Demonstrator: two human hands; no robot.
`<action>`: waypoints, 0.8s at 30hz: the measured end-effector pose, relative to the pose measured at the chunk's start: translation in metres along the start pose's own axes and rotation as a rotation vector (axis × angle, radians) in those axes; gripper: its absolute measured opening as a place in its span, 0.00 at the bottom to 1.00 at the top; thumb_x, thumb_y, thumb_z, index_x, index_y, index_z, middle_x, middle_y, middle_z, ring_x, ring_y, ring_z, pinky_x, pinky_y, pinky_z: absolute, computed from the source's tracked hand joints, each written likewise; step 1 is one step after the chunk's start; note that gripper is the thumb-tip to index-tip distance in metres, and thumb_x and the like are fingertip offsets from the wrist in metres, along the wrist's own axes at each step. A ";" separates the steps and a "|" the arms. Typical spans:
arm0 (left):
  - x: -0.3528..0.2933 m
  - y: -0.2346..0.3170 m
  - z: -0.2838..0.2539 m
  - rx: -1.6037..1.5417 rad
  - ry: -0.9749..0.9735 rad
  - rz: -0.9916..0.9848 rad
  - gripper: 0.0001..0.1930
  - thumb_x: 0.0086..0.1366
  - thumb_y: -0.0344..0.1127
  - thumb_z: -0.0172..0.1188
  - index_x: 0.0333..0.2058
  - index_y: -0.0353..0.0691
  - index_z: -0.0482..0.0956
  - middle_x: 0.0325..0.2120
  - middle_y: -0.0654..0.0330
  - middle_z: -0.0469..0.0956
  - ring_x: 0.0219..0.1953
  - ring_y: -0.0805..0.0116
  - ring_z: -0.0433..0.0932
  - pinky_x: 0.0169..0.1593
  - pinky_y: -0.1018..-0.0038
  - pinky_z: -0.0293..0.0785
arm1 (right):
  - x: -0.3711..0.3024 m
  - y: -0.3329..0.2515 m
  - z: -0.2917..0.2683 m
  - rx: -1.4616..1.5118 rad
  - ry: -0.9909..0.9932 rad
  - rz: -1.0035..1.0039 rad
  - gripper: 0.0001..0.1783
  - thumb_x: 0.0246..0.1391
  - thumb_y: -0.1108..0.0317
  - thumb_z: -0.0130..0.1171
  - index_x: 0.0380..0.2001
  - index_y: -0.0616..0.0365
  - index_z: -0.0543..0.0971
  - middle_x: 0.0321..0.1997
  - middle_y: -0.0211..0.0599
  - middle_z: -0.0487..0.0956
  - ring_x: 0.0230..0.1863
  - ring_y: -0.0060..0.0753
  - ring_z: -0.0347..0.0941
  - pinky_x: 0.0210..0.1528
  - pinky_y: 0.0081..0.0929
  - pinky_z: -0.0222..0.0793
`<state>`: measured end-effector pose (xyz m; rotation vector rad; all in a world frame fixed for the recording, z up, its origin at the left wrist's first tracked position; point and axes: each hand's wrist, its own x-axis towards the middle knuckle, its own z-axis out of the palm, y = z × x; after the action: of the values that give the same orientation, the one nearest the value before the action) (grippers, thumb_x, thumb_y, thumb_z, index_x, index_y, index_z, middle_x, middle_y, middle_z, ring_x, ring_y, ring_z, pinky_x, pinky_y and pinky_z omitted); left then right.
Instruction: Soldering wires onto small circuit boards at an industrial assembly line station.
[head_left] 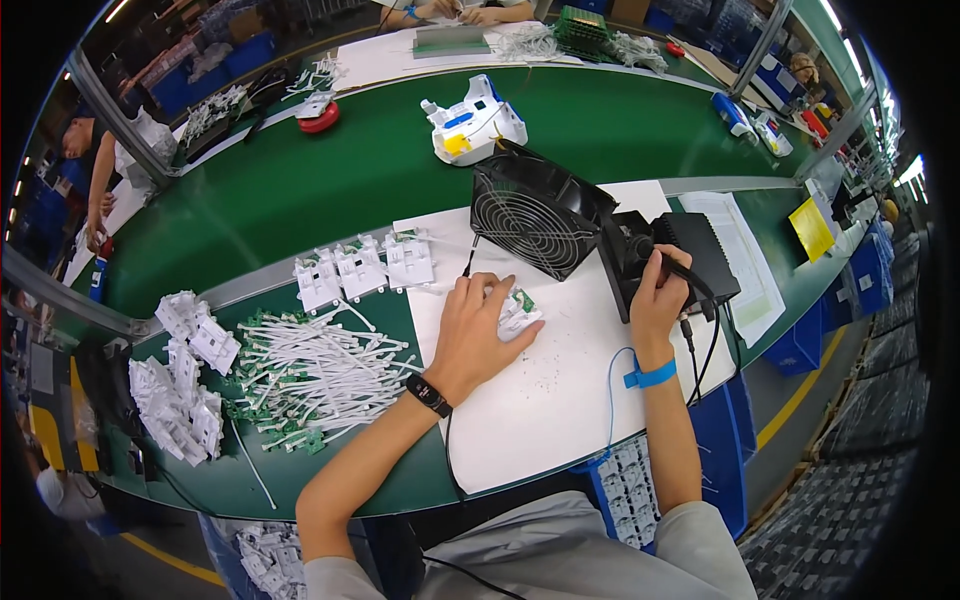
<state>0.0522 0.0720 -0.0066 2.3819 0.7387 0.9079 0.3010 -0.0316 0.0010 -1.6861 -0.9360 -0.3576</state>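
On the white work sheet [560, 400], my left hand [478, 325] grips a small white plastic housing [520, 315] with a green circuit board in it. Thumb and fingers lie round its edges and cover part of it. To the right, my right hand [660, 300] is closed on a black soldering iron [675, 262] at its black stand [632, 240]; the tip is hidden. Left of my left hand lies a heap of white wire leads with small green boards [320, 370]. Three white housings [360, 268] stand in a row behind it.
A black fan [535, 215] with a wire guard stands beyond my hands, beside a black box [700, 250] with cables. More white housings [180, 385] are piled at the left. Across the green belt [380, 130] sits a white plastic shell [475, 120]. Other people work nearby.
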 end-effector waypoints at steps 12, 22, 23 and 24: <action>-0.008 -0.003 0.003 0.162 -0.015 0.091 0.33 0.56 0.43 0.72 0.58 0.34 0.74 0.49 0.51 0.74 0.49 0.52 0.71 0.52 0.61 0.69 | -0.005 0.000 0.007 0.024 0.036 0.030 0.07 0.68 0.70 0.61 0.42 0.58 0.73 0.27 0.19 0.67 0.25 0.09 0.56 0.25 0.14 0.51; -0.008 -0.004 0.004 0.172 -0.018 0.106 0.33 0.56 0.44 0.71 0.58 0.34 0.73 0.50 0.52 0.74 0.49 0.54 0.71 0.52 0.61 0.68 | -0.005 -0.007 0.005 0.089 0.101 0.061 0.08 0.69 0.69 0.61 0.40 0.60 0.72 0.33 0.25 0.70 0.29 0.11 0.61 0.29 0.12 0.57; -0.008 -0.003 0.005 0.168 -0.020 0.106 0.33 0.56 0.44 0.71 0.58 0.33 0.73 0.50 0.52 0.74 0.49 0.54 0.71 0.52 0.61 0.68 | -0.005 -0.007 0.002 0.102 0.122 0.080 0.08 0.68 0.69 0.62 0.39 0.60 0.72 0.33 0.26 0.71 0.30 0.11 0.63 0.30 0.11 0.59; -0.008 -0.003 0.006 0.165 -0.021 0.108 0.33 0.56 0.44 0.71 0.58 0.33 0.73 0.49 0.52 0.74 0.49 0.54 0.71 0.52 0.61 0.68 | -0.006 -0.008 0.001 0.099 0.124 0.079 0.08 0.68 0.69 0.62 0.39 0.60 0.72 0.33 0.26 0.71 0.30 0.11 0.63 0.30 0.11 0.59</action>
<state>0.0504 0.0679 -0.0154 2.5936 0.7079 0.8946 0.2908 -0.0320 0.0024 -1.5873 -0.7818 -0.3533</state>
